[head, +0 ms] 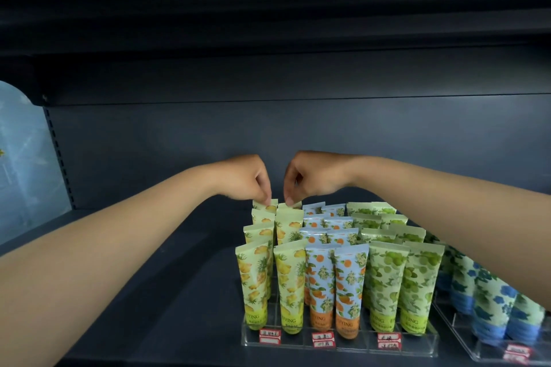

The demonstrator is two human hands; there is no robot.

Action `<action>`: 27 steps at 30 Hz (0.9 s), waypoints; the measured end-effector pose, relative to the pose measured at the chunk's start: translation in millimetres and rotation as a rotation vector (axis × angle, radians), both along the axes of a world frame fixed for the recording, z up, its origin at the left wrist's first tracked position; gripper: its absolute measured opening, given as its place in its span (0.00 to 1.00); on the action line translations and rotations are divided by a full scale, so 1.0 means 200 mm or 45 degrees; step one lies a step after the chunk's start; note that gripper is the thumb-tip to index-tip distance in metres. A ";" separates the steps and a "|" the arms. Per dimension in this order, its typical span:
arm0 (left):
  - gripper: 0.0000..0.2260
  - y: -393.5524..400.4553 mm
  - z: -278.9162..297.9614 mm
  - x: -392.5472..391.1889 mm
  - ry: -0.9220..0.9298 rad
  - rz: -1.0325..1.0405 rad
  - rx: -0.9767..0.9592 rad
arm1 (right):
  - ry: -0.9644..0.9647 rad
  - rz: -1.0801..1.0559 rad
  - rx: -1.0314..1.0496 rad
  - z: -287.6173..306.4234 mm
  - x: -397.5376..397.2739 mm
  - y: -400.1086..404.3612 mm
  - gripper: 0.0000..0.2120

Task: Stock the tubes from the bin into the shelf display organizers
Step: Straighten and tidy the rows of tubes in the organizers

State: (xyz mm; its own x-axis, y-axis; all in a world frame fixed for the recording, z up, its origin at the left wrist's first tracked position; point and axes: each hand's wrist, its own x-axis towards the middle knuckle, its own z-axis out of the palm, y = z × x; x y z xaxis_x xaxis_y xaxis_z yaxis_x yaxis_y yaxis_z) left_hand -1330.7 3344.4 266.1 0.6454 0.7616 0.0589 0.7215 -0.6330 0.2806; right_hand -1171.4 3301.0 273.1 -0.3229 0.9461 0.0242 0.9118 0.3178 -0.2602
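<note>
Both bare arms reach forward; left hand [247, 178] and right hand [313, 177] close together, fingers [266, 198] curled down, pinching.

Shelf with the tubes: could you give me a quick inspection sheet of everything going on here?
Surface: dark shelf, bare to the left.
Job's things: clear organizer holding upright rows of yellow tubes, orange tubes and green tubes; second organizer with blue tubes.
Clutter: nothing seen.
Hands: left hand and right hand each pinch a back-row yellow tube.
Cables: nothing seen.
Surroundings: pale panel at left.
</note>
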 end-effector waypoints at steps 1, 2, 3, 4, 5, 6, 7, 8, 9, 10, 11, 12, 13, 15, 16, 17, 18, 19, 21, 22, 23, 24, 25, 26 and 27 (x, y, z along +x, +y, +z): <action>0.05 0.00 0.00 0.00 0.015 -0.005 0.013 | 0.000 -0.008 0.011 0.00 0.00 0.00 0.04; 0.04 0.00 0.00 0.00 0.026 -0.013 0.022 | -0.004 -0.017 0.020 -0.01 0.00 0.00 0.05; 0.04 0.00 0.00 0.00 0.031 -0.024 0.021 | -0.010 -0.026 0.027 -0.01 0.00 0.00 0.05; 0.04 0.00 0.00 0.00 0.030 -0.033 0.011 | -0.018 -0.035 0.034 -0.01 0.00 0.00 0.06; 0.04 0.00 -0.01 0.01 0.025 -0.037 -0.001 | -0.026 -0.044 0.039 -0.01 0.00 0.00 0.06; 0.03 0.01 -0.01 0.01 0.021 -0.036 -0.011 | -0.032 -0.050 0.044 -0.02 -0.01 0.00 0.07; 0.03 0.01 0.00 0.00 0.019 -0.033 -0.014 | -0.035 -0.054 0.048 -0.02 -0.01 0.00 0.07; 0.03 0.01 0.00 0.00 0.020 -0.029 -0.013 | -0.035 -0.058 0.054 -0.02 -0.01 0.00 0.07; 0.03 0.01 0.00 0.00 0.021 -0.027 -0.014 | -0.033 -0.061 0.060 -0.02 -0.01 0.00 0.08; 0.04 0.01 0.00 0.00 0.021 -0.023 -0.018 | -0.026 -0.065 0.064 -0.02 -0.02 0.00 0.08; 0.04 0.01 0.00 -0.01 0.020 -0.017 -0.023 | -0.017 -0.067 0.066 -0.02 -0.02 0.00 0.08; 0.04 0.01 0.00 -0.01 0.022 -0.009 -0.025 | -0.010 -0.068 0.064 -0.02 -0.02 -0.01 0.08; 0.04 0.01 0.00 -0.01 0.022 -0.005 -0.024 | -0.006 -0.069 0.061 -0.01 -0.02 -0.01 0.09; 0.04 0.00 0.00 -0.02 0.020 -0.011 -0.020 | -0.002 -0.072 0.056 0.00 -0.01 -0.03 0.08; 0.03 -0.01 0.00 -0.02 0.022 -0.009 -0.021 | 0.004 -0.074 0.057 0.00 -0.01 -0.04 0.08; 0.02 -0.02 0.00 -0.02 0.020 -0.010 -0.017 | 0.014 -0.077 0.062 0.01 -0.01 -0.05 0.08; 0.03 -0.02 0.00 -0.03 0.020 -0.010 -0.014 | 0.026 -0.080 0.071 0.02 -0.01 -0.06 0.08; 0.05 -0.03 0.01 -0.03 0.012 -0.008 -0.013 | 0.041 -0.081 0.083 0.03 -0.01 -0.07 0.07; 0.05 -0.05 0.02 -0.05 -0.029 -0.005 -0.008 | 0.073 -0.064 0.086 0.03 -0.01 -0.09 0.06; 0.05 -0.06 0.03 -0.07 -0.059 -0.006 -0.008 | 0.082 -0.047 0.071 0.03 -0.01 -0.10 0.06; 0.04 -0.07 0.03 -0.08 -0.086 -0.009 -0.015 | 0.080 -0.028 0.052 0.03 -0.02 -0.11 0.06; 0.03 -0.08 0.04 -0.09 -0.098 -0.022 -0.028 | 0.065 -0.013 0.034 0.03 -0.02 -0.12 0.06; 0.03 -0.09 0.04 -0.10 -0.095 -0.034 -0.046 | 0.042 -0.001 0.022 0.02 -0.03 -0.13 0.06; 0.03 -0.10 0.04 -0.12 -0.085 -0.045 -0.061 | 0.018 0.007 0.015 0.02 -0.03 -0.13 0.07; 0.03 -0.11 0.03 -0.12 -0.075 -0.052 -0.076 | -0.002 0.011 0.014 0.02 -0.04 -0.14 0.07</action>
